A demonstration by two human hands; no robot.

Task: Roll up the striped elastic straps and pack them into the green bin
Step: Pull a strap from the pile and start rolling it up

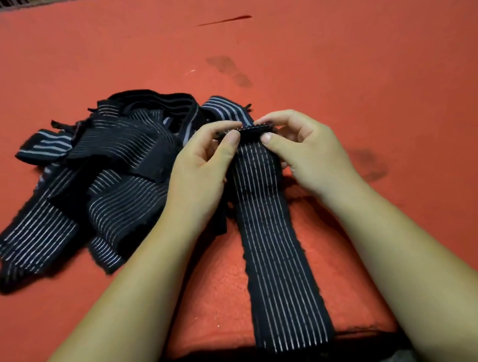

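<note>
Left hand [203, 166] and right hand [306, 153] both pinch the far end of a black white-striped elastic strap [276, 249]; its near end drops off the red cloth table [366, 73], hidden.

A red fleecy cloth [379, 58] is covering the whole surface. One dark smudge [228, 68] is showing at 12 o'clock, a second smudge [368, 164] at 3 o'clock. A thin dark-red streak [226, 20] is lying farther off, toward 12 o'clock. At 11 o'clock a pale strip [7, 3] with thin bars is peeking past the cloth's far edge. At 6 o'clock the near edge [224, 351] is dropping into shadow.
</note>
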